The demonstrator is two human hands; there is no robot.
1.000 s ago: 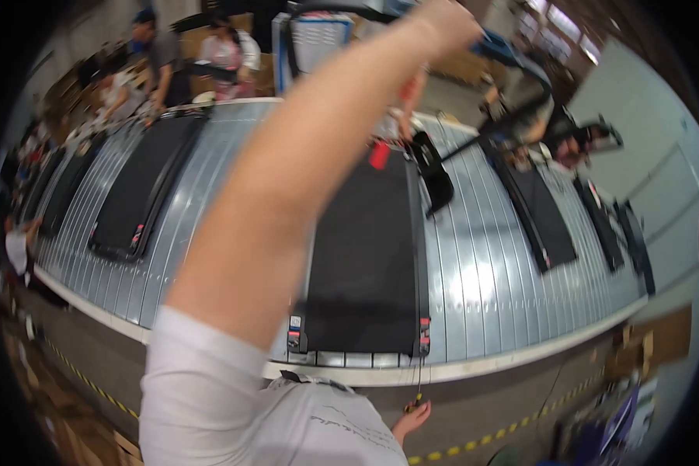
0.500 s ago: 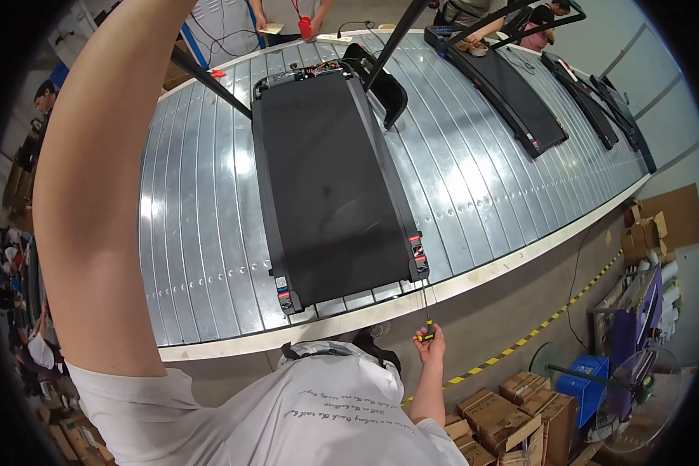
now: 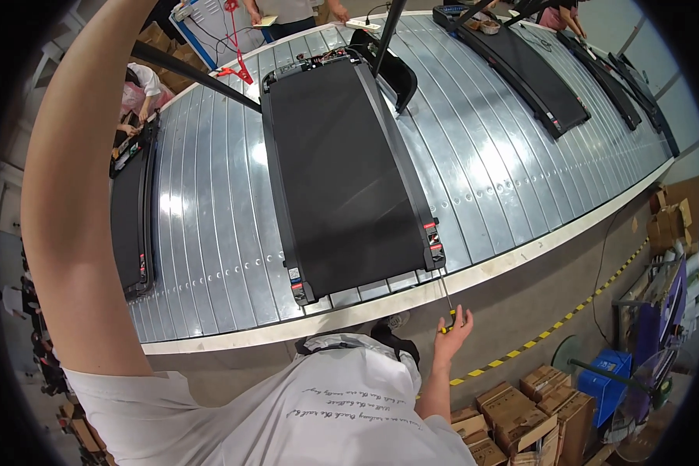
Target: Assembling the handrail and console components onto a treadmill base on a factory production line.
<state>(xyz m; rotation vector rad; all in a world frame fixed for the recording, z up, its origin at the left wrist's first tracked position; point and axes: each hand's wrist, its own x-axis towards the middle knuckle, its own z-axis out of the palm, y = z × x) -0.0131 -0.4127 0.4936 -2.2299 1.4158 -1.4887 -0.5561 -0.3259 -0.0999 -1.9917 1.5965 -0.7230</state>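
Note:
A black treadmill deck (image 3: 342, 179) lies on the metal roller table, its near end toward me. My right hand (image 3: 455, 332) is at the table's near edge, with its fingers raised around the yellow and black handle of a T-handle hex key (image 3: 446, 329). The key's thin shaft runs up to the right rear end cap (image 3: 434, 248) of the deck; the end cap hides whether the tip is seated. My left arm (image 3: 81, 210) reaches up along the left side, and its hand lies beyond the top of the picture.
Other treadmills stand on the table to the left (image 3: 132, 210) and right (image 3: 520, 78). People work along the far side. A red cord (image 3: 241, 68) hangs at the back. Cardboard boxes (image 3: 512, 412), a blue bin (image 3: 604, 380) and a fan fill the lower right.
The view has shifted, bringing another treadmill and a worker into sight at left. My right hand's fingers, closer around the handle before, now stretch up more beside it.

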